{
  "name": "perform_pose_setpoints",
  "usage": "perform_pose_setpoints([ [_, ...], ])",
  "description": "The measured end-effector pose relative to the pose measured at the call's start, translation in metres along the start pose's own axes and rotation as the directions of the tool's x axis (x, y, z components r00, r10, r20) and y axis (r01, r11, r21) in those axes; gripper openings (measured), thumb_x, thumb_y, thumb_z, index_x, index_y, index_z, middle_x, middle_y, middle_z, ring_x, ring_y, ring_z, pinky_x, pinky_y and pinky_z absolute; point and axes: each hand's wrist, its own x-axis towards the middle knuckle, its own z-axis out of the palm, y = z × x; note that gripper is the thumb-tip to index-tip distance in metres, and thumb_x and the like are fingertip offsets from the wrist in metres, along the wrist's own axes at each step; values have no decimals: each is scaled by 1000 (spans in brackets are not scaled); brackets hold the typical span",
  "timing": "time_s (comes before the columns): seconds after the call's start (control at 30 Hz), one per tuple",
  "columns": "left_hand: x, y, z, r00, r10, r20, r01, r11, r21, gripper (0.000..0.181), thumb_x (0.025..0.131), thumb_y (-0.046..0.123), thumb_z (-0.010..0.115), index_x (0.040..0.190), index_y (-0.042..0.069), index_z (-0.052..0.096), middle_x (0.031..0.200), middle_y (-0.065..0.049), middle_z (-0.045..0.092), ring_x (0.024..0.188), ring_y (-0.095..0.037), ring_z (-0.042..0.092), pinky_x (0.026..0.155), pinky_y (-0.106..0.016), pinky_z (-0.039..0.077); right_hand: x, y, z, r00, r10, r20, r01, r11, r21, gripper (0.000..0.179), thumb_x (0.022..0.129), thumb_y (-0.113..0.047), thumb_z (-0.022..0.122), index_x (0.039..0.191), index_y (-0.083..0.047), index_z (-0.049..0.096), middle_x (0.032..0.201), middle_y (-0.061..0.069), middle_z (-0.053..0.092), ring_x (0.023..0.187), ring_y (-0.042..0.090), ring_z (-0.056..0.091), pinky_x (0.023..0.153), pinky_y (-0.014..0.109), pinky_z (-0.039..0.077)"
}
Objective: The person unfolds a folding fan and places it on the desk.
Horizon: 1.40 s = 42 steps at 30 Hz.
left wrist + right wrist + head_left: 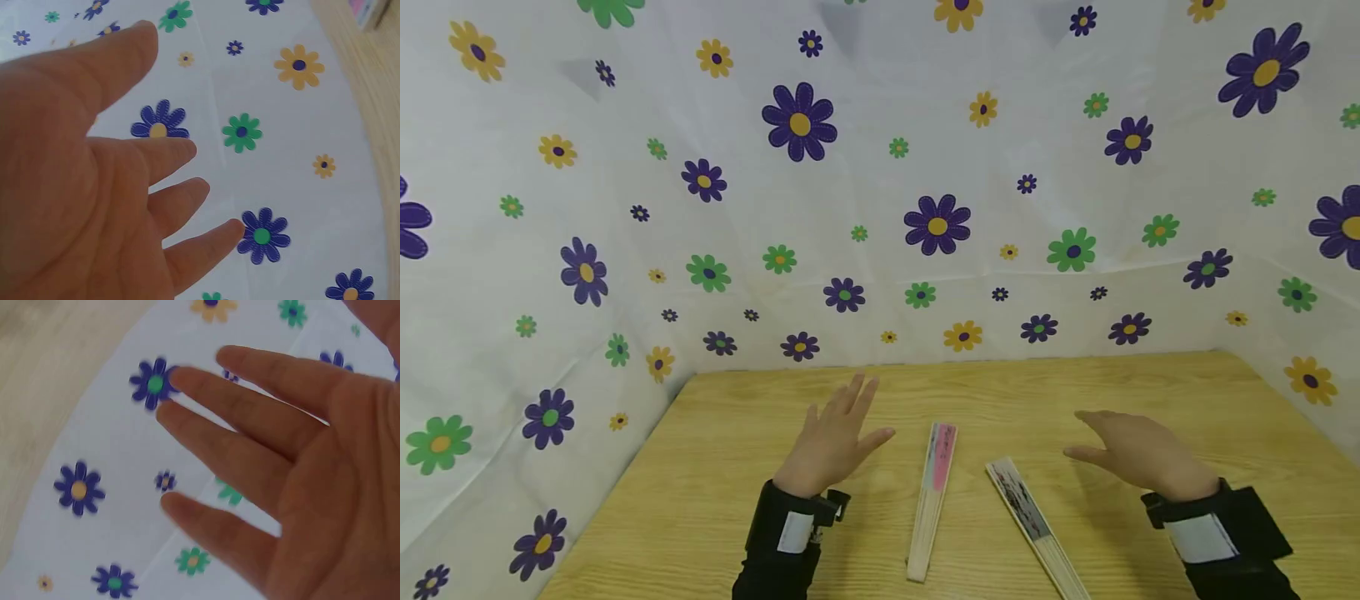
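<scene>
Two folded hand fans lie on the wooden table. One folded fan (931,500) has a pink and pale blue printed end and points away from me. The other folded fan (1033,521) bears a dark print and lies slanted, its near end cut off by the lower frame edge. My left hand (833,437) is raised to the left of the pink fan, fingers spread and holding nothing. To the right of the dark-printed fan, my right hand (1142,454) hovers with its fingers extended, also holding nothing. Both palms appear bare in the wrist views.
A white cloth with purple, green and yellow flowers (880,192) hangs behind the table and along both sides. The wooden table (737,517) reaches to the foot of this cloth. Dark straps with white patches sit on both wrists.
</scene>
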Motion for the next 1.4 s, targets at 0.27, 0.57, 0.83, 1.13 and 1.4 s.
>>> perform_pose_setpoints([
  [0.27,-7,17,-10,999,52,6,-52,998,38,69,98,40,55,152,4,30,158,-20,24,139,-39,24,105,-77,18,8,-46,33,998,-34,47,33,999,17,39,80,-32,77,55,-12,55,51,-7,40,45,7,34,41,20,26],
  [0.57,-13,30,-12,997,66,27,-68,996,64,66,98,43,54,149,6,37,158,-18,26,141,-38,22,102,-82,10,3,-56,58,972,88,217,-101,994,51,53,76,-42,78,50,-14,42,50,-6,31,44,9,31,42,22,21],
  [0.83,-14,33,-11,991,101,83,-105,994,38,60,99,42,52,145,4,45,152,-22,37,139,-39,26,103,-82,7,8,-58,62,968,57,245,-68,997,35,51,77,-37,78,46,-15,43,46,-7,38,39,7,33,38,20,22],
  [1.13,-13,44,0,987,97,132,-113,987,116,57,96,44,55,137,5,55,135,-18,59,130,-39,42,105,-77,19,14,-61,52,997,21,79,-35,984,173,39,76,-23,75,49,-14,48,46,-9,36,40,4,31,39,19,19],
  [1.4,-6,78,29,969,247,-10,-246,966,76,40,98,38,54,118,7,69,97,-7,77,87,-19,69,84,-45,57,11,-77,35,952,-89,-294,150,970,192,33,78,-24,73,53,-14,54,46,-11,39,41,-1,29,40,16,19],
])
